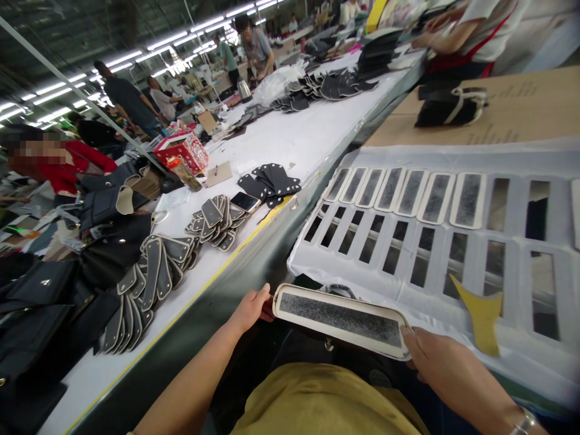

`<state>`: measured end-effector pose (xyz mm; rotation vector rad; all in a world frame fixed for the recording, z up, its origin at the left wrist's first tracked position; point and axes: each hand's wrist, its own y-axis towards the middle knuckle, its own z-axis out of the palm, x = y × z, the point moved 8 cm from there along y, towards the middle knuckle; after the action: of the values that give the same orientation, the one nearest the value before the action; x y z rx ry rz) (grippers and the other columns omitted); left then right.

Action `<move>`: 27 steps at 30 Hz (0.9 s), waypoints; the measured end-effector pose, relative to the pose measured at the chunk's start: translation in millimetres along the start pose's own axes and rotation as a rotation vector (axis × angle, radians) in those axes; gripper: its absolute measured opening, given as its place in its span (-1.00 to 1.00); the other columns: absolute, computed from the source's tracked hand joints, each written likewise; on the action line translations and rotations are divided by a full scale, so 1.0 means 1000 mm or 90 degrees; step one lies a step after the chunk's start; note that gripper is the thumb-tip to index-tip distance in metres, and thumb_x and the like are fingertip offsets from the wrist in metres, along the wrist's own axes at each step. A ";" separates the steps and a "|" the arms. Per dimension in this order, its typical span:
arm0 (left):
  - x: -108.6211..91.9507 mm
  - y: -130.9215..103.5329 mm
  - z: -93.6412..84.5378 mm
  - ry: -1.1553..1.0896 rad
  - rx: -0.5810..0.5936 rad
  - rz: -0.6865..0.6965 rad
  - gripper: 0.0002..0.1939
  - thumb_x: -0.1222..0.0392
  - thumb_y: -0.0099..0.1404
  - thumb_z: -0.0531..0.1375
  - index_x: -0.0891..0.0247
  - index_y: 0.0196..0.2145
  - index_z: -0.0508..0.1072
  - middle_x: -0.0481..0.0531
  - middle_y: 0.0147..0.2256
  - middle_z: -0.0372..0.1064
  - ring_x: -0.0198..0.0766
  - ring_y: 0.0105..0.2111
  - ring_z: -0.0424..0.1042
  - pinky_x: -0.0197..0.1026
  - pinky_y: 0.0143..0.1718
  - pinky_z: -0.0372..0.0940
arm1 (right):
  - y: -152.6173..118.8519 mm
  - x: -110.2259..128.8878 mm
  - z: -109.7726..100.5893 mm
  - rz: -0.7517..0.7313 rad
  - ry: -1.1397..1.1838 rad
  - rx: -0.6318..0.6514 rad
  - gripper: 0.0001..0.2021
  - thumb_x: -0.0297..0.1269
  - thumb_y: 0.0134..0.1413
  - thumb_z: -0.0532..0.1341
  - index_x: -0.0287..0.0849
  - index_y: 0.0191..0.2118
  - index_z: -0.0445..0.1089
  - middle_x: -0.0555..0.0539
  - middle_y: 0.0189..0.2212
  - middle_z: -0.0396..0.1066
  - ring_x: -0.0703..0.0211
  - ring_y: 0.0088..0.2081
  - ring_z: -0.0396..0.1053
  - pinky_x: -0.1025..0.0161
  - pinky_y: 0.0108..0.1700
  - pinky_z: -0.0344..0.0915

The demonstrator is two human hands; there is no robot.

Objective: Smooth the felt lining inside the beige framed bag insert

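Observation:
Both hands hold a long, round-cornered panel (338,317) with a cream border and a dark speckled middle strip, tilted in front of my body. At its left end, my left hand (256,308) pinches the edge, the thumb uppermost and the fingers partly hidden. My right hand (430,350) is closed around the right end. Below the panel is dark material with a small metal fitting (328,344); whether they are joined I cannot tell. Similar cream-bordered panels (434,198) lie in a row on the white slotted sheet (394,284) to the right.
A yellow curved piece (483,314) lies on the slotted sheet. On the white table (290,142) at left are stacked dark strap pieces (158,266), a phone (245,202), black cut pieces (269,181) and black bags (40,296). Cardboard (512,103) lies behind the sheet; several people work nearby.

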<state>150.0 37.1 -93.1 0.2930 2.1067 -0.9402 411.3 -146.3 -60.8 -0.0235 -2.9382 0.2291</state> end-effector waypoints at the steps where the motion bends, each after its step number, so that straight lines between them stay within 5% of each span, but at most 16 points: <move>1: -0.003 -0.001 -0.001 0.050 -0.024 0.015 -0.29 -0.25 0.27 -0.27 0.35 -0.46 0.45 0.11 -0.51 0.42 -0.23 -0.48 0.41 -0.26 -0.47 0.28 | 0.001 0.001 -0.001 0.002 0.001 0.003 -0.74 -0.66 -0.02 0.04 -0.30 -0.31 0.41 -0.14 -0.52 0.44 0.08 -0.54 0.43 0.18 -0.51 0.42; 6: -0.019 -0.002 -0.007 0.221 -0.091 0.092 -0.56 -0.03 0.20 0.04 0.30 -0.70 0.28 -0.06 -0.70 0.21 -0.34 -0.60 0.21 -0.28 -0.50 0.03 | 0.003 0.002 -0.005 0.011 0.000 0.013 -0.75 -0.64 -0.01 0.04 -0.36 -0.26 0.41 -0.19 -0.50 0.45 0.09 -0.54 0.44 0.21 -0.51 0.41; 13: -0.033 -0.005 -0.003 0.266 -0.083 0.160 -0.64 0.12 0.20 0.02 0.27 -0.71 0.19 -0.07 -0.62 0.12 -0.35 -0.54 0.12 -0.23 -0.39 0.00 | -0.002 -0.004 0.004 0.020 0.026 0.009 -0.77 -0.61 0.04 0.03 -0.30 -0.31 0.40 -0.15 -0.51 0.44 0.11 -0.52 0.44 0.26 -0.51 0.39; 19: -0.024 -0.006 -0.005 0.143 -0.053 0.125 -0.61 -0.03 0.21 0.04 0.27 -0.64 0.26 -0.05 -0.58 0.18 -0.30 -0.49 0.22 -0.21 -0.30 0.13 | -0.001 -0.003 0.005 0.007 -0.021 -0.018 -0.77 -0.64 -0.06 0.07 -0.31 -0.29 0.39 -0.15 -0.50 0.43 0.10 -0.53 0.43 0.22 -0.49 0.39; 23: -0.002 0.000 -0.002 -0.027 0.014 0.046 -0.47 -0.20 0.25 -0.08 0.31 -0.48 0.38 0.03 -0.52 0.35 -0.24 -0.47 0.37 -0.19 -0.38 0.29 | -0.002 -0.003 0.006 0.014 0.015 -0.013 -0.77 -0.63 -0.07 0.06 -0.31 -0.31 0.38 -0.14 -0.52 0.42 0.15 -0.54 0.41 0.32 -0.53 0.34; 27: 0.019 0.010 0.001 -0.167 0.024 0.002 -0.47 -0.27 0.14 0.06 0.34 -0.42 0.38 0.00 -0.53 0.35 -0.30 -0.50 0.38 -0.21 -0.40 0.34 | -0.003 -0.005 0.005 0.031 0.056 -0.017 -0.78 -0.59 -0.02 0.01 -0.29 -0.33 0.36 -0.16 -0.52 0.42 0.16 -0.55 0.40 0.33 -0.55 0.30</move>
<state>142.9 41.4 -112.4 0.1813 1.8497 -0.9618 415.7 -150.6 -65.8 -0.1056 -2.8560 0.1904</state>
